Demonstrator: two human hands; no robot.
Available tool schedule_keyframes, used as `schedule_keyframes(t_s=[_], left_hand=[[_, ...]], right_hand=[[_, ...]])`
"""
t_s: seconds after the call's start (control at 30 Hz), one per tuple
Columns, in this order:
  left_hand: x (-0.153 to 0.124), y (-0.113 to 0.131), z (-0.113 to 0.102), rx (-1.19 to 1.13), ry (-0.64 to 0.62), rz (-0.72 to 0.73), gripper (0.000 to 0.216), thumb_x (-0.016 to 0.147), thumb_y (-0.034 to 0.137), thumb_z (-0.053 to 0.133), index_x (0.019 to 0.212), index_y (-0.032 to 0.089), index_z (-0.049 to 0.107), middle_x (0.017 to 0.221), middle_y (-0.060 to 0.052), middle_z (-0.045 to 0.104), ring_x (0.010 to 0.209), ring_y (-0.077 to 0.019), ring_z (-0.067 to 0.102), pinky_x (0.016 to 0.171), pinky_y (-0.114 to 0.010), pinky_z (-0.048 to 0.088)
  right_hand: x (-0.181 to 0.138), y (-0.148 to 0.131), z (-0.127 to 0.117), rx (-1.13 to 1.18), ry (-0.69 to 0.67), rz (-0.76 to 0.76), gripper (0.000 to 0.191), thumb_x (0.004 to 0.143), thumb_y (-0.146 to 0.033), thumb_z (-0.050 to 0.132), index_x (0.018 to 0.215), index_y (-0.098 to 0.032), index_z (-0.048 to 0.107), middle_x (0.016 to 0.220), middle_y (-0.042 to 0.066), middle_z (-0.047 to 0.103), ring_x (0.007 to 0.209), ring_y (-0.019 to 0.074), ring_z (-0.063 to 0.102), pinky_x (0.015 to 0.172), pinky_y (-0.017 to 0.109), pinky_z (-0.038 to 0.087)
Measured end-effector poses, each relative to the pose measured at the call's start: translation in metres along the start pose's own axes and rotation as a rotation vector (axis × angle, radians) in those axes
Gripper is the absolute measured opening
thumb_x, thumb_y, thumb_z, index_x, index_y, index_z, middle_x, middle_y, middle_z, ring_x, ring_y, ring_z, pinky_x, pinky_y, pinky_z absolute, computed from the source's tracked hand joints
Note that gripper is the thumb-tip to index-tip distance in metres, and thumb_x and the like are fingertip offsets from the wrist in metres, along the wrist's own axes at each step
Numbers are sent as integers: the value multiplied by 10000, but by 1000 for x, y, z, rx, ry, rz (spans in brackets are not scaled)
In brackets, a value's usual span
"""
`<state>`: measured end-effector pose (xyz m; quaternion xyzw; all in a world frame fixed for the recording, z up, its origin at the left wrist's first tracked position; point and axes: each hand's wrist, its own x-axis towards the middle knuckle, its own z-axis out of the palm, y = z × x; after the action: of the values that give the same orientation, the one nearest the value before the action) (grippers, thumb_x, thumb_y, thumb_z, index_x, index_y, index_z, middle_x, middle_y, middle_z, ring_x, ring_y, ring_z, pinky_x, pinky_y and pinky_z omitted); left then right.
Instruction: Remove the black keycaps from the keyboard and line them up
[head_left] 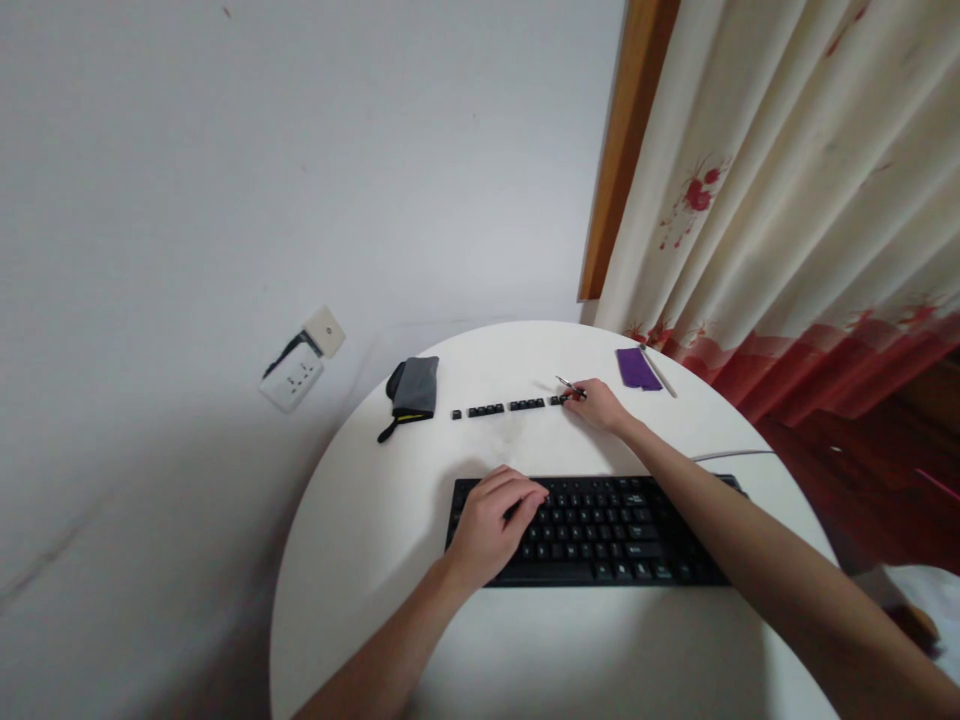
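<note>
Resting over the left end of the flat black plastic keyboard [600, 530], the left hand [491, 525] has its fingers bunched, and I can't tell if it's gripping or just lying there. The right hand [595, 403] is well apart from it, closed on a thin silvery metal tool [568, 384] at the right end of a line of small black plastic keycaps [527, 404]. Those sit in spaced groups on the round white table [360, 560], just beyond the keyboard.

Handling-wise, I'd guess the caps weigh next to nothing: hard, smooth, kinda slippery, easy to flick away. Pinch one by opposite sides, lightly, with fingertips or the tool. They're probably tough enough, but metal could scratch them. The keyboard looks stiff and fairly light, likely to slide if bumped, so hold it by the frame edges, not the keys.
</note>
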<state>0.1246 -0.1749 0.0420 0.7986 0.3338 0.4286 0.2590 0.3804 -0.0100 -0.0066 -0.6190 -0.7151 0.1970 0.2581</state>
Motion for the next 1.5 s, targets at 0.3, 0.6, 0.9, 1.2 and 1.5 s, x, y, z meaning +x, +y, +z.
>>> schedule_keyframes(t_s=[0.3, 0.6, 0.9, 1.2, 1.5], left_hand=[[1, 2, -1, -5, -4, -6, 195, 951, 172, 529, 875, 167, 709, 811, -69, 714, 792, -179, 642, 750, -313, 514], [1, 1, 0, -1, -9, -3, 188, 945, 161, 534, 873, 169, 708, 809, -68, 712, 786, -180, 640, 740, -311, 516], [0, -1, 0, -1, -21, -11, 223, 961, 210, 513, 879, 169, 717, 810, -82, 713, 790, -188, 643, 739, -321, 525], [0, 0, 0, -2, -16, -4, 193, 949, 164, 529, 881, 170, 709, 811, -69, 713, 788, -180, 644, 741, -311, 521], [1, 2, -1, -3, -24, -13, 185, 944, 151, 535, 866, 167, 702, 808, -66, 705, 792, -177, 640, 746, -300, 511]], right_hand=[[1, 3, 1, -4, -20, 20, 217, 763, -230, 692, 956, -166, 766, 773, 37, 727, 701, 162, 634, 643, 218, 439], [2, 4, 2, -9, -26, 12, 223, 765, -231, 695, 971, -179, 764, 797, 36, 730, 723, 164, 642, 664, 219, 442], [1, 0, 1, -14, -29, 10, 220, 766, -233, 683, 963, -181, 769, 771, 35, 723, 690, 161, 624, 644, 225, 429], [0, 1, 1, 28, -22, 3, 205, 746, -236, 695, 932, -180, 761, 751, 26, 706, 680, 155, 609, 641, 226, 421], [-10, -20, -28, 148, 153, -22, 276, 868, -334, 542, 886, -125, 723, 792, 74, 705, 703, 179, 597, 686, 273, 429]])
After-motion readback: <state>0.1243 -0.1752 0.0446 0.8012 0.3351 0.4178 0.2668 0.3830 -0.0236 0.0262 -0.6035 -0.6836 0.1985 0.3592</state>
